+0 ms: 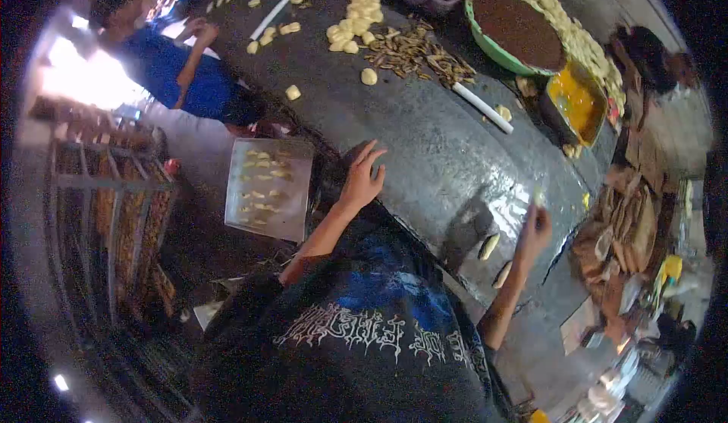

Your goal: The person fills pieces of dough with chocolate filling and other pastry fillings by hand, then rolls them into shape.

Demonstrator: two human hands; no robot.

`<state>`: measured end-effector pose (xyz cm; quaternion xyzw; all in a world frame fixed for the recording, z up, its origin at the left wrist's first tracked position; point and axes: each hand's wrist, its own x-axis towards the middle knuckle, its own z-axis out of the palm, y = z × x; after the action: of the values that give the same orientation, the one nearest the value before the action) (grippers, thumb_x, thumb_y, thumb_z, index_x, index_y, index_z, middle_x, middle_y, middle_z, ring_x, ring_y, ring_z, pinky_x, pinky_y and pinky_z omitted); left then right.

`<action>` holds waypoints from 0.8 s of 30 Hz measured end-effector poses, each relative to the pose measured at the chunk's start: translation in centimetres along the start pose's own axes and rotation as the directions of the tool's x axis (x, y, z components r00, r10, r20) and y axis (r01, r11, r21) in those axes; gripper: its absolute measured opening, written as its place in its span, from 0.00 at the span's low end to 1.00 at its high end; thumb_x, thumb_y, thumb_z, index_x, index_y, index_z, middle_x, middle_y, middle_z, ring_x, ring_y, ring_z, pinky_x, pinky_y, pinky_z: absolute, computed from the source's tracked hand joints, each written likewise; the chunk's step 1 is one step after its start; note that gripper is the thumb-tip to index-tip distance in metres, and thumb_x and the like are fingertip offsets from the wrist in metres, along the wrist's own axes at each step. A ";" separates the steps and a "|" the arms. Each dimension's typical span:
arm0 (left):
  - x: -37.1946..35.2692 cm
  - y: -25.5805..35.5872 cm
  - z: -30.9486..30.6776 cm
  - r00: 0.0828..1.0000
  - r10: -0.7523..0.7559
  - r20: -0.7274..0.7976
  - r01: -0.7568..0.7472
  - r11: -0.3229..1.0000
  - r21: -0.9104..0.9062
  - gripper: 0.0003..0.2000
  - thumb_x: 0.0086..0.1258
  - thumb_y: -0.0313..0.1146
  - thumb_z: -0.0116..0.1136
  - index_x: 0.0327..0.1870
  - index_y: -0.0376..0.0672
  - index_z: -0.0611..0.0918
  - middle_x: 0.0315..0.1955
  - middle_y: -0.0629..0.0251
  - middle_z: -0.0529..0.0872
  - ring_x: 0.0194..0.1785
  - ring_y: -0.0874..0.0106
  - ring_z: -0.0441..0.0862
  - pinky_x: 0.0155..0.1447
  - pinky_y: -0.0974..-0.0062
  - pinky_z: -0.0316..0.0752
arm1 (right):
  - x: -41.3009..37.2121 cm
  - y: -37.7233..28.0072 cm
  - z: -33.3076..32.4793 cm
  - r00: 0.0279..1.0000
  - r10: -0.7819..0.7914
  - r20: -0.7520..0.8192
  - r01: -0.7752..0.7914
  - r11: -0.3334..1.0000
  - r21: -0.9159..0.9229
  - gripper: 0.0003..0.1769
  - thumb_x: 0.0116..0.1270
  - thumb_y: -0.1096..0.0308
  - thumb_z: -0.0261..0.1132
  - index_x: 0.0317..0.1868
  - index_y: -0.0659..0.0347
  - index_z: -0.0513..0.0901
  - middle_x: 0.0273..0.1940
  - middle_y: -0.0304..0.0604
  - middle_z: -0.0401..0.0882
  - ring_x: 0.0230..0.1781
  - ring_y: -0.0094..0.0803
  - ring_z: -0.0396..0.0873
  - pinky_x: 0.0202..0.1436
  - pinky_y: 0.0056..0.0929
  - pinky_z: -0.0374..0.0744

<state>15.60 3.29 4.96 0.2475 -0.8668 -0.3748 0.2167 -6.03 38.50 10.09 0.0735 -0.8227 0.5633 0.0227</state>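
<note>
My left hand (365,177) is over the near edge of the dark table (425,142), its fingers apart and nothing in them. At the right, my right hand (537,227) is closed and blurred, with a small pale thing at its fingertips that I cannot make out. Left of that hand, a filled dough piece (489,246) lies on the table, and another (501,274) is close to my right forearm. Beyond my hands are a white rolling pin (483,108), a heap of brown strips (413,50) and a pile of dough balls (356,20).
A green bowl of brown filling (516,32) and a container of yellow liquid (576,104) are at the far right. A tray with shaped pieces (269,188) is left of the table. A person in blue (171,70) is at the upper left, near a rack (114,184).
</note>
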 end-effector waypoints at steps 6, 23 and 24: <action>0.9 -3.4 -0.6 0.986 0.024 -0.167 -0.028 0.999 -0.019 0.18 0.68 0.27 0.62 0.60 0.42 0.82 0.67 0.46 0.78 0.70 0.47 0.75 0.73 0.57 0.70 | -4.7 2.9 -5.4 0.982 -0.027 -0.187 -0.142 0.541 -0.829 0.22 0.72 0.51 0.68 0.43 0.66 0.87 0.35 0.49 0.85 0.31 0.40 0.82 0.39 0.39 0.80; 16.3 -18.9 -16.4 0.930 -0.331 -0.159 0.365 0.882 0.297 0.21 0.66 0.31 0.71 0.59 0.38 0.81 0.55 0.50 0.84 0.58 0.53 0.83 0.59 0.63 0.78 | 0.9 -7.4 35.0 0.825 -0.208 0.526 0.414 0.855 -0.311 0.25 0.68 0.67 0.71 0.65 0.56 0.80 0.57 0.51 0.84 0.48 0.50 0.86 0.49 0.43 0.84; 16.9 -20.7 -16.8 0.921 -0.379 -0.091 0.390 0.903 0.182 0.21 0.67 0.31 0.71 0.60 0.37 0.81 0.55 0.52 0.85 0.58 0.56 0.84 0.59 0.65 0.79 | 1.3 -8.7 38.6 0.804 -0.195 0.562 0.403 0.873 -0.273 0.26 0.68 0.68 0.70 0.67 0.57 0.77 0.57 0.53 0.82 0.49 0.52 0.85 0.50 0.44 0.84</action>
<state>17.29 -28.24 2.99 0.4435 -0.8276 -0.3161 0.1362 -4.28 -0.64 4.18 0.3477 -0.8681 0.3413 -0.0951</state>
